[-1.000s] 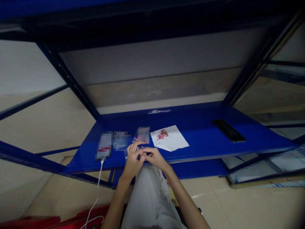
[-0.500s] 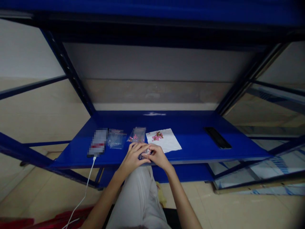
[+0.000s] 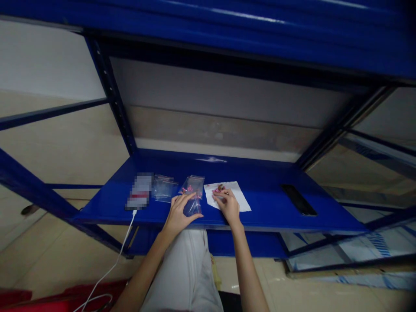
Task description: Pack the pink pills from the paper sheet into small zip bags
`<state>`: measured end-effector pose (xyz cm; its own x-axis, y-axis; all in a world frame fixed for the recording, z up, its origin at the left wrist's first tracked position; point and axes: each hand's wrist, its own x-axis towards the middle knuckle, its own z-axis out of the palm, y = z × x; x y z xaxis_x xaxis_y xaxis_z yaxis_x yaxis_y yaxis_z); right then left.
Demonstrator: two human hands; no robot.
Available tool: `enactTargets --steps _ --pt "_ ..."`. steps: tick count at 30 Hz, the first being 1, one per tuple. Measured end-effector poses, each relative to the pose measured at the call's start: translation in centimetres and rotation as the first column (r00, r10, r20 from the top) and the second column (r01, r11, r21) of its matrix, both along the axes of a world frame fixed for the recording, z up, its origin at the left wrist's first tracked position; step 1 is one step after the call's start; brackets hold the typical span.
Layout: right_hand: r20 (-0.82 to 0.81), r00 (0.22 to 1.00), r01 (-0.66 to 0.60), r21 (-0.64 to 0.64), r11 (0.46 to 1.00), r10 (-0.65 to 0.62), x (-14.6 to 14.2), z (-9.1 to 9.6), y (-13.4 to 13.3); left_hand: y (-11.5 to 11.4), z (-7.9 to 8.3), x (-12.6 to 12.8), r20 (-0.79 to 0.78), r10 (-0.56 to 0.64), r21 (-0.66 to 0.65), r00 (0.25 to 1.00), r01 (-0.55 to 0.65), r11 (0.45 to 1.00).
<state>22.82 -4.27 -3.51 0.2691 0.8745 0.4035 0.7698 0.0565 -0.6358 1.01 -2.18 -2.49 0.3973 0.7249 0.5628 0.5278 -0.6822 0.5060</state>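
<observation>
My left hand [image 3: 178,213] is at the front edge of the blue shelf, its thumb and fingers curved round a small clear plastic bag [image 3: 193,207]. To the right, my right hand [image 3: 230,205] reaches over a white sheet of paper [image 3: 242,200]. Its fingertips are drawn together at a small pile of pink and brownish beads [image 3: 218,189]; what lies between them is too small to tell. Just beyond my left hand lies another clear bag [image 3: 196,182] with pink beads in it.
A stack of clear zip bags [image 3: 164,189] lies at left, beside a phone [image 3: 140,190] with a white cable [image 3: 121,247] hanging over the edge. A black phone [image 3: 299,200] rests at right. Blue uprights [image 3: 112,91] and an upper shelf [image 3: 208,30] frame the space.
My right hand has left the small bag and moved right to the beads on the paper. My left hand stays at the bag. The view has tilted slightly.
</observation>
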Motion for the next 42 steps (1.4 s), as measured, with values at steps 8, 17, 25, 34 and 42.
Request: enactTargets --steps 8,17,25,34,42 --pt "-0.003 1.000 -0.028 0.024 0.999 0.028 -0.4 0.0 0.8 0.4 2.0 0.7 0.049 -0.031 -0.014 0.998 0.032 0.999" --pt "-0.289 0.908 -0.270 0.146 0.952 0.302 -4.0 4.4 -1.3 0.6 1.0 0.5 0.086 -0.062 -0.068 0.994 0.068 0.995" --pt "-0.251 0.863 -0.405 0.174 0.898 0.438 -6.0 4.9 -1.0 0.2 2.4 0.6 0.051 -0.142 -0.040 0.989 0.144 0.989" --pt "-0.296 0.814 -0.487 0.123 0.865 0.500 -6.0 5.2 -1.7 0.0 3.5 0.4 -0.029 -0.222 -0.036 0.975 0.221 0.975" --pt "-0.263 0.826 -0.501 0.064 0.863 0.499 -4.7 4.6 -2.3 0.6 2.7 0.9 -0.101 -0.242 -0.063 0.965 0.237 0.970"
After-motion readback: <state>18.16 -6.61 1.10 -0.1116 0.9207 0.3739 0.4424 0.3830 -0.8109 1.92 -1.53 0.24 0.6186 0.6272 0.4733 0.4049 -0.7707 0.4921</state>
